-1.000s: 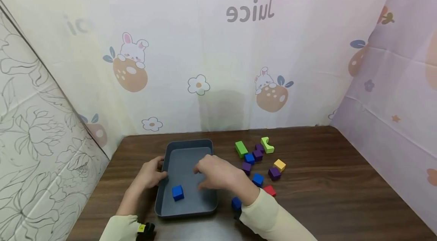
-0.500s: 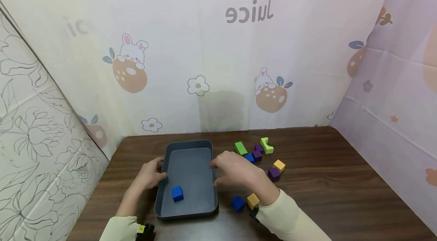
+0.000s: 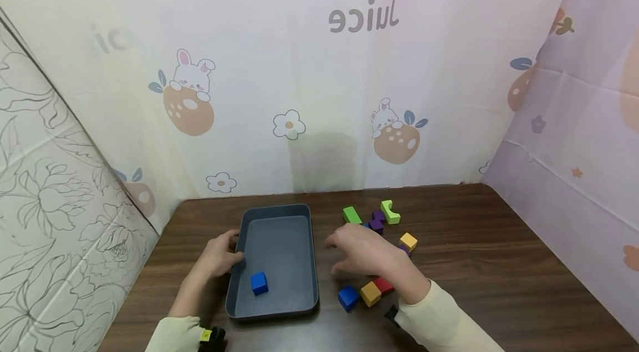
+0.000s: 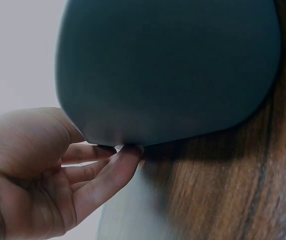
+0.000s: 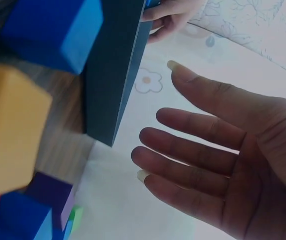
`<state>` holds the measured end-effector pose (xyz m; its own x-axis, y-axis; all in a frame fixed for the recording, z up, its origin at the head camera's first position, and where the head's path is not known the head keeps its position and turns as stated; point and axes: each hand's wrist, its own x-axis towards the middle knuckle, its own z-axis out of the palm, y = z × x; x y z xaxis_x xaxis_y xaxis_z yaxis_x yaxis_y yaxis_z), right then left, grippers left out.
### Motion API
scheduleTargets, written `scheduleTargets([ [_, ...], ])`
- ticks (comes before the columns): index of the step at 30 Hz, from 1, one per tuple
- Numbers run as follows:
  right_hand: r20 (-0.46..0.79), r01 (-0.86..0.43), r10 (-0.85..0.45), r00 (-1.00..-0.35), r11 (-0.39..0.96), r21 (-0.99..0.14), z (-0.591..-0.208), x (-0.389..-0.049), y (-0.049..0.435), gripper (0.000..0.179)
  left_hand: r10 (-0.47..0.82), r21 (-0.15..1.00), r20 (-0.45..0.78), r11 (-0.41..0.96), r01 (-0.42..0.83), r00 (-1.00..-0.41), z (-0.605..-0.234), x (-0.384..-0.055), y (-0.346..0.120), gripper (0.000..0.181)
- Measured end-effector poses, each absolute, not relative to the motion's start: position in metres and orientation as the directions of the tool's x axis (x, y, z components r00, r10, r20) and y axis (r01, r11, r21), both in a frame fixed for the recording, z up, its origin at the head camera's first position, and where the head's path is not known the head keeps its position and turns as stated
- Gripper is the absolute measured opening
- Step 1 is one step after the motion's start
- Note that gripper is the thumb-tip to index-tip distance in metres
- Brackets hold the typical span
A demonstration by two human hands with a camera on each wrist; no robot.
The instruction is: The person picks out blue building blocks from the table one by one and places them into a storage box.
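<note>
Block-gathering seems in hand: the left grip (image 3: 219,255) pinches the dark grey rectangular tray (image 3: 279,246), one blue cube (image 3: 259,283) inside; the right grip (image 3: 361,252), empty and wide, probably must lower and close on some block from the brown wood-grain desk (image 3: 459,285)

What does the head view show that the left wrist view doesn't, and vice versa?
Head only: the right hand, the inside of the tray with one blue block in it, and the loose blocks to its right.

Left wrist only: the palm side of the left hand.

Both: the left hand gripping the tray's edge, and the wooden table.
</note>
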<state>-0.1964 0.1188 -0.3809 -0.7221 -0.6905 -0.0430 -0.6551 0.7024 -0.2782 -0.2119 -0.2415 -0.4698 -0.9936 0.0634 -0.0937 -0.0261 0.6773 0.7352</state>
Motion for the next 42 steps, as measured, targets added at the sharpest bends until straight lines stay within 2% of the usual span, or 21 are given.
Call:
scheduleTargets([
  [7, -0.092, -0.623, -0.681, -0.727, 0.710, -0.329, -0.388, -0.195, 0.135, 0.044, 0.065, 0.728, -0.086, 0.686, -0.018, -0.994, -0.470, -0.212, -0.241, 0.060],
  [18, -0.171, -0.633, -0.747, -0.643, 0.644, -0.430, -0.400, -0.193, 0.139, 0.045, 0.060, 0.733, -0.086, 0.680, -0.022, -0.994, -0.469, -0.210, -0.241, 0.060],
  [28, -0.202, -0.670, -0.774, -0.600, 0.624, -0.402, -0.405, -0.190, 0.135, 0.046, 0.072, 0.728, -0.090, 0.686, -0.017, -0.993, -0.469, -0.211, -0.242, 0.060],
  [42, -0.196, -0.681, -0.791, -0.580, 0.603, -0.415, -0.413, -0.191, 0.132, 0.043, 0.061, 0.730, -0.083, 0.684, -0.019, -0.995, -0.469, -0.212, -0.241, 0.058],
])
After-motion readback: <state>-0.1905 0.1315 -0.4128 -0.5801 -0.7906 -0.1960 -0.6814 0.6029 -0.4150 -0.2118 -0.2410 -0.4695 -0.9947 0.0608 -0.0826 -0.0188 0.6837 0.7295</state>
